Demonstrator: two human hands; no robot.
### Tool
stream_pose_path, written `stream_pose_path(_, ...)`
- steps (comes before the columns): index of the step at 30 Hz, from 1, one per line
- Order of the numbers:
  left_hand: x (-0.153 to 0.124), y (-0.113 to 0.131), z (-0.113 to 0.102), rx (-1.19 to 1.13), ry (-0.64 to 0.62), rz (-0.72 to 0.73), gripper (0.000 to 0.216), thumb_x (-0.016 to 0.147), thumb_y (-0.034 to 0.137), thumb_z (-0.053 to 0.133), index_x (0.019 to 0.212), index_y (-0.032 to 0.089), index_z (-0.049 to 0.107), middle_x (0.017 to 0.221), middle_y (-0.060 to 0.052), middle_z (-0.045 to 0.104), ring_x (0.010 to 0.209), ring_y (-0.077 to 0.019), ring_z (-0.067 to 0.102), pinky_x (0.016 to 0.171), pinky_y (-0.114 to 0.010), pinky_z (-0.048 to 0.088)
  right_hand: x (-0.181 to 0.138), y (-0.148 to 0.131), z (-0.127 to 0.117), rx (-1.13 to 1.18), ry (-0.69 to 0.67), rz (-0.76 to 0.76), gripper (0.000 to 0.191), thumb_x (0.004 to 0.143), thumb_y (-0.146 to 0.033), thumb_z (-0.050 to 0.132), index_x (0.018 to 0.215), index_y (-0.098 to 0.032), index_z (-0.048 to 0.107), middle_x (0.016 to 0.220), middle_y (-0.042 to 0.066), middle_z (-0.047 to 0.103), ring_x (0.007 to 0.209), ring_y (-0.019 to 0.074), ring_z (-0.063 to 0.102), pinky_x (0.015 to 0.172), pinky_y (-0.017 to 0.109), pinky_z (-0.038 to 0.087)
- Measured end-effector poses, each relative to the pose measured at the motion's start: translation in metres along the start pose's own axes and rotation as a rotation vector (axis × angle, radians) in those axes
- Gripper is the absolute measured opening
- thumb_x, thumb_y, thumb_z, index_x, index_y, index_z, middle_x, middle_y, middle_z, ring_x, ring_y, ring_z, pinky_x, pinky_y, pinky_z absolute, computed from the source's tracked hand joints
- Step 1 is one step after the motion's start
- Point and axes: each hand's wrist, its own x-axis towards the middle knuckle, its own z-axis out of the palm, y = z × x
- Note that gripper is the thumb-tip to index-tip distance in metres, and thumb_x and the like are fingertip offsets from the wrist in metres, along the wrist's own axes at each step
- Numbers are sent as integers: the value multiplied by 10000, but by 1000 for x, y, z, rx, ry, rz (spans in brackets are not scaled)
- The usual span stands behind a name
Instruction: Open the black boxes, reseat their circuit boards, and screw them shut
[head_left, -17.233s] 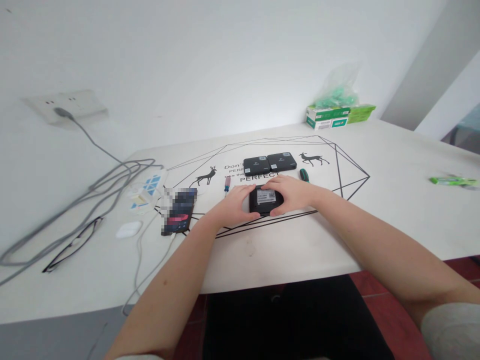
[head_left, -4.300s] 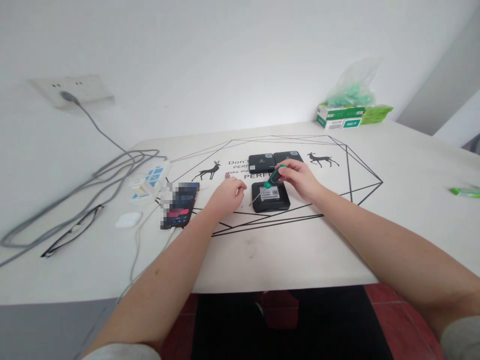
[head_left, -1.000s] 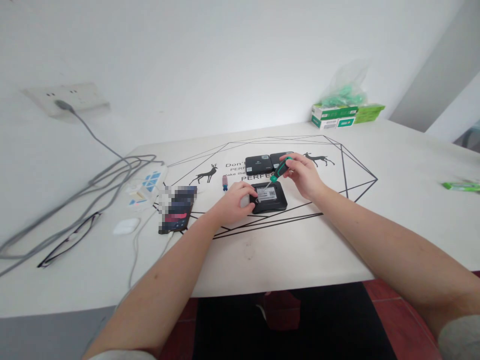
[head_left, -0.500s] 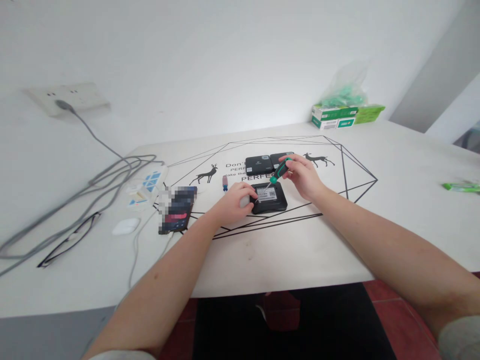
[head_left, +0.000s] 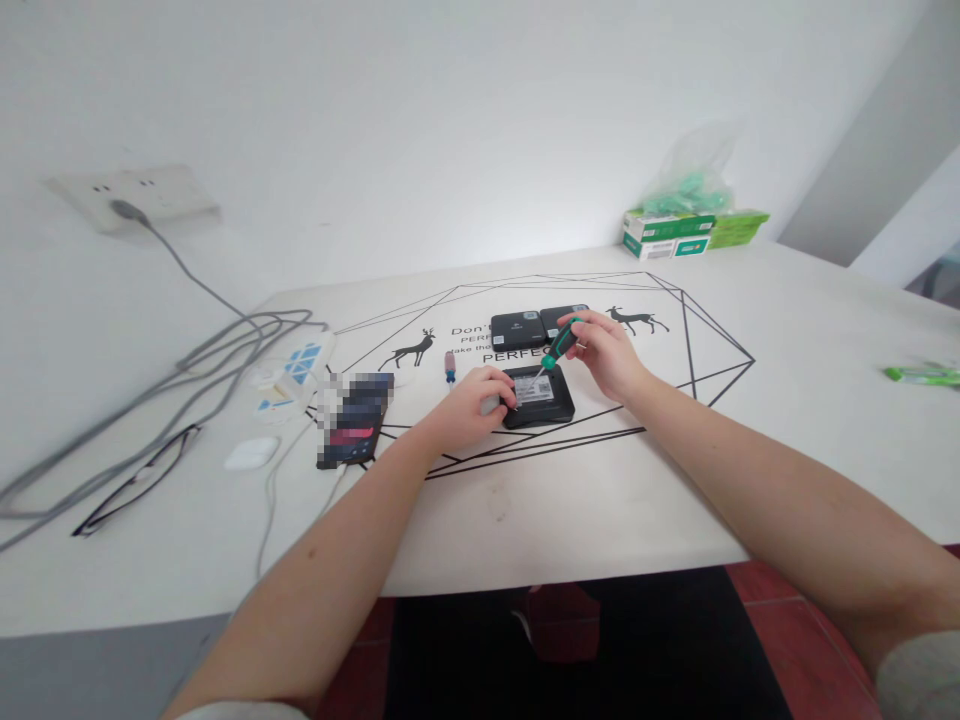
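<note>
A flat black square box with a white label lies on the table in front of me. My left hand grips its left edge, with the fingers curled onto the top. My right hand is closed around the handle of a green and black screwdriver. The screwdriver leans, and its thin shaft runs down left over the label toward my left fingertips. Exactly where the tip rests is too small to tell. Just behind lie two similar black boxes, the left one and the right one, partly hidden by my right hand.
A small screwdriver with a reddish handle lies left of the boxes. Further left are a phone, a white case, eyeglasses, a power strip and grey cable. Green and white cartons stand at the back right.
The screwdriver has shifted very slightly in my right hand. My left hand stays at the box's left edge, its fingers moved a little.
</note>
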Motion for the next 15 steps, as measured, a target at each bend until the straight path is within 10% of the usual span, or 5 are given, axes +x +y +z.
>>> stream_pose_path(15,0,2,-2,20,7,-28,172,880,148,605,932,242,739,1224,-90,694,1204,-275,664,1129,-500,521,0,1,0,-2,-10,3,246,686,-406,794,859,-233,781,713,-23,654,591,115,534,579,298,431)
